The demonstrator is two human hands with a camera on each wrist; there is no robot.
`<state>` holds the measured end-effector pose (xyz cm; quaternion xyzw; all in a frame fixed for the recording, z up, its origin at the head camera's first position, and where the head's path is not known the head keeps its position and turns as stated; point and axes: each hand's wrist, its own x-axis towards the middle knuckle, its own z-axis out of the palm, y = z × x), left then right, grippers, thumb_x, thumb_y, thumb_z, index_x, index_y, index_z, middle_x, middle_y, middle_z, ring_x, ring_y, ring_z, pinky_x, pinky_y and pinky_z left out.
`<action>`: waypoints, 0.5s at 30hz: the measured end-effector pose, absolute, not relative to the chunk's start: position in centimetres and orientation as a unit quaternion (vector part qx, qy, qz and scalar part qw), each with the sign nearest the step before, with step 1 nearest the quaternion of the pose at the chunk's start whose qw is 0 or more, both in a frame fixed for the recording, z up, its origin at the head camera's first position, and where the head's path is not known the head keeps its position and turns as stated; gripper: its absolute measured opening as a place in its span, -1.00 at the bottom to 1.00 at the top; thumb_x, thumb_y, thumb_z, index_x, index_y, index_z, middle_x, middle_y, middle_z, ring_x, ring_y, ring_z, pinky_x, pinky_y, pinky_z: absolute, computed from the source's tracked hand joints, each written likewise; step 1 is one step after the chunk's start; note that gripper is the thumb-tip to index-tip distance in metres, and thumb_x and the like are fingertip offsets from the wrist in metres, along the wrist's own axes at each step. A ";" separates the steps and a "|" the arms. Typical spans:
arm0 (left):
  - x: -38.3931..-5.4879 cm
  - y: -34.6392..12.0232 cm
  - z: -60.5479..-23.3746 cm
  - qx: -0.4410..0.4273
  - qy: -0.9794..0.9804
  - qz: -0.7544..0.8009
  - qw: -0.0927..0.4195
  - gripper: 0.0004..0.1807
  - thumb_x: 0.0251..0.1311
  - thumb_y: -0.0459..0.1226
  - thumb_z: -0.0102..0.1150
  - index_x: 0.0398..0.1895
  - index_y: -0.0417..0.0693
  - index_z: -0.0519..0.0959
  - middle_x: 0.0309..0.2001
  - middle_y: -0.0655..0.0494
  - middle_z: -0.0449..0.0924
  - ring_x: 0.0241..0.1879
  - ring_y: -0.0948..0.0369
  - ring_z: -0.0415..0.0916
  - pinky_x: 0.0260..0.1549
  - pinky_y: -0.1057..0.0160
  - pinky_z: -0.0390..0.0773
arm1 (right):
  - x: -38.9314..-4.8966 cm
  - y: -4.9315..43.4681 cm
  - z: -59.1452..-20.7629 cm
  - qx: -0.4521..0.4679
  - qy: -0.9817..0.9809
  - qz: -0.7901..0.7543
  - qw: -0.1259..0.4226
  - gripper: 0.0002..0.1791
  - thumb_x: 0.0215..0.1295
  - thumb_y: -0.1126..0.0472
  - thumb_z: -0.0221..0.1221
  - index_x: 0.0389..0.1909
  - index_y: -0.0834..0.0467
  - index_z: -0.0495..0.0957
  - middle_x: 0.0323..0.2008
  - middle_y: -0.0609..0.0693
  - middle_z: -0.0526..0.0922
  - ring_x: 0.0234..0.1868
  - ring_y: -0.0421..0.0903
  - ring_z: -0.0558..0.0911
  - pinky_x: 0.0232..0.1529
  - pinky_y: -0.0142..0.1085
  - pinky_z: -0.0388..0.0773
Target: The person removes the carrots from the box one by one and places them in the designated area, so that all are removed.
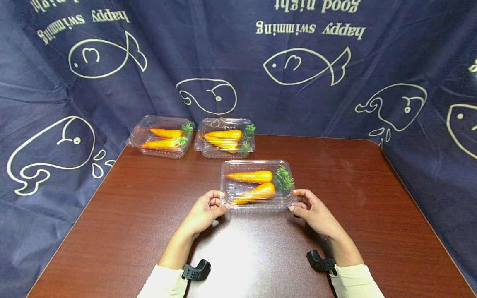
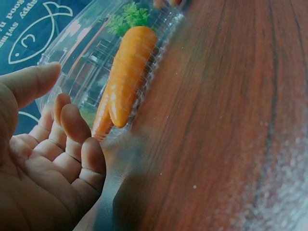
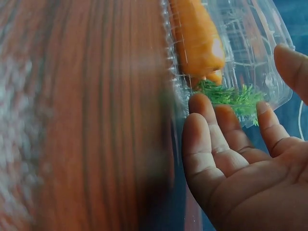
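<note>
A clear plastic clamshell box [image 1: 282, 201] is at the middle of the table, its lid down. Inside lie two orange carrots [image 1: 250, 176] with green leafy tops [image 1: 285, 179] at the right end. My left hand [image 1: 205, 211] holds the box's near left corner between thumb and fingers. At the near right corner, my right hand [image 1: 314, 213] grips it the same way. The left wrist view shows the carrot [image 2: 132, 62] through the ribbed plastic, beyond curled fingers [image 2: 77, 122]. In the right wrist view, the fingertips lie by the green tops [image 3: 231, 96].
Two similar clear boxes of carrots stand at the back left: one box [image 1: 164, 154] by the corner, another box [image 1: 223, 155] to its right. A dark blue cloth [image 1: 238, 49] with fish drawings hangs round the brown wooden table [image 1: 335, 174]. Each wrist wears a black strap [image 1: 196, 271].
</note>
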<state>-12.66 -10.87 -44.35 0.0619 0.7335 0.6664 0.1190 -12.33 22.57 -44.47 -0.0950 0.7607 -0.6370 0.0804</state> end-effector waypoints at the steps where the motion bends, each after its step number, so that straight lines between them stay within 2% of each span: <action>1: -12.7 -10.9 -44.3 0.062 0.735 0.665 0.120 -0.58 0.17 -0.40 0.29 0.05 -0.34 0.39 -0.42 0.11 0.46 -0.52 0.26 0.37 -0.62 0.40 0.35 | -12.3 22.6 -44.5 -0.093 0.760 -0.639 0.080 -0.47 0.29 0.50 0.16 0.23 0.48 0.20 -0.02 0.27 0.47 -0.20 -0.25 0.60 -0.26 -0.41 0.55; 7: -12.7 -10.8 -44.3 0.058 0.738 0.661 0.122 -0.60 0.18 -0.38 0.30 0.03 -0.34 0.40 -0.44 0.12 0.47 -0.58 0.27 0.36 -0.68 0.38 0.37 | -12.2 22.5 -44.1 -0.078 0.766 -0.634 0.070 -0.52 0.28 0.47 0.20 0.17 0.49 0.28 -0.14 0.15 0.55 -0.24 -0.29 0.59 -0.29 -0.42 0.53; 15: -12.7 -10.3 -44.3 0.014 0.731 0.671 0.120 -0.69 0.17 -0.41 0.24 -0.04 -0.24 0.43 -0.50 0.16 0.50 -0.55 0.24 0.38 -0.61 0.35 0.37 | -12.2 22.5 -43.9 -0.067 0.792 -0.604 0.053 -0.59 0.26 0.43 0.26 0.07 0.47 0.39 -0.24 0.10 0.59 -0.35 -0.29 0.55 -0.42 -0.41 0.48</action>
